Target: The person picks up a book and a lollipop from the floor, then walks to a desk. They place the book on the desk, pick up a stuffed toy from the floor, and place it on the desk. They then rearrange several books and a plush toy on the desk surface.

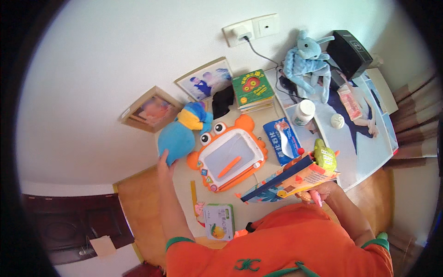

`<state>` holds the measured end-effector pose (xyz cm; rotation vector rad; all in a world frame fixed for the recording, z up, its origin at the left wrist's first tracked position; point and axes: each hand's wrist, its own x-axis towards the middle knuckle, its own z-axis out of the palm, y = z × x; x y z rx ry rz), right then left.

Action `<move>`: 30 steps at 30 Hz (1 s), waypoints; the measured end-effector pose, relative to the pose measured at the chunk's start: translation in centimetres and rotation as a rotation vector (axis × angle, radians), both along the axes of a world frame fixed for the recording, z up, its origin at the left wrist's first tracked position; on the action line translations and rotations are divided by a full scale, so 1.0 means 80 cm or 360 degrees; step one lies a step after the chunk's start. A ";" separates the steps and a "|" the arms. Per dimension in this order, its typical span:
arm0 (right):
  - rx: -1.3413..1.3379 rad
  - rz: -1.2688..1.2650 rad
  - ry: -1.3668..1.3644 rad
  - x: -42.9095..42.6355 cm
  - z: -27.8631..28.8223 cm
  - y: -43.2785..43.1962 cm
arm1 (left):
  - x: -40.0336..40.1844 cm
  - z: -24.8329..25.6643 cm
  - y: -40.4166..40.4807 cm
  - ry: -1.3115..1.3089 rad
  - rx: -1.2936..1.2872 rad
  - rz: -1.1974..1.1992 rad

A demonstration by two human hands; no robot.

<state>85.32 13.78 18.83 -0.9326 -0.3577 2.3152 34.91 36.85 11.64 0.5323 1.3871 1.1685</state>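
My left hand [167, 164] grips the near end of a round blue plush toy [176, 140] with a yellow band, at the table's left side. A colourful picture book [294, 181], tilted with its dark spine facing up, is in my right hand [323, 193] close to my body. Against the book's upper right end is a small green packet [324, 155] bearing writing. A pink object [316, 198] shows at my right fingers; its kind is unclear. Between my hands lies an orange crab-shaped drawing board [230, 155] with an orange pen [229, 167] on its screen.
A blue tissue pack [282, 142], white bottle [304, 112] and stacked children's books [253, 90] lie farther back. Two framed photos [207, 79] lean by the wall. A light-blue plush elephant [306, 65] sits near a black box [349, 53]. A white-green box [219, 221] lies at the near edge.
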 end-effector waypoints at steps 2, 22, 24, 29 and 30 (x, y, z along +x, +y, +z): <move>0.0019 -0.0034 -0.0088 0.003 -0.016 -0.006 | 0.014 0.011 0.001 -0.0068 0.0062 0.0104; 0.0011 -0.0052 0.0018 0.003 -0.013 -0.023 | -0.030 0.079 -0.084 0.1478 0.1176 0.0254; 0.0043 -0.0061 0.0038 0.002 -0.004 -0.020 | -0.067 0.100 -0.095 0.1566 0.1172 0.0219; 0.0031 -0.0102 0.0040 0.026 0.001 -0.033 | -0.063 0.186 -0.101 0.2106 0.2154 0.0080; 0.0026 -0.0157 0.0032 0.028 0.006 -0.035 | -0.032 0.213 -0.106 0.1867 0.2015 0.0013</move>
